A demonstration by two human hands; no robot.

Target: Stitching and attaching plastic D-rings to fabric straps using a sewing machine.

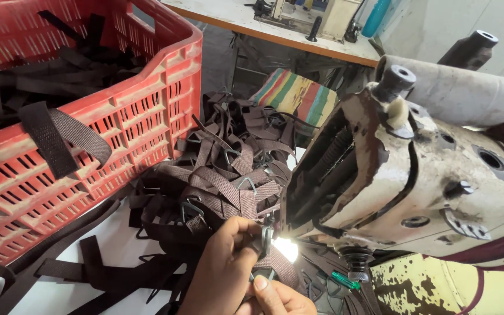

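Left hand & right hand both pinching strap w/ ring under needle; fingertips close to it, could get stitched

The straps are woven dark brown webbing, matt and coarse, with dull grey metal triangular rings threaded on them. The crate is glossy red moulded plastic with a slotted lattice wall. The sewing machine is cream-painted metal, chipped, stained and rusty. The worktop looks smooth, white and matt. The striped cushion is soft cloth
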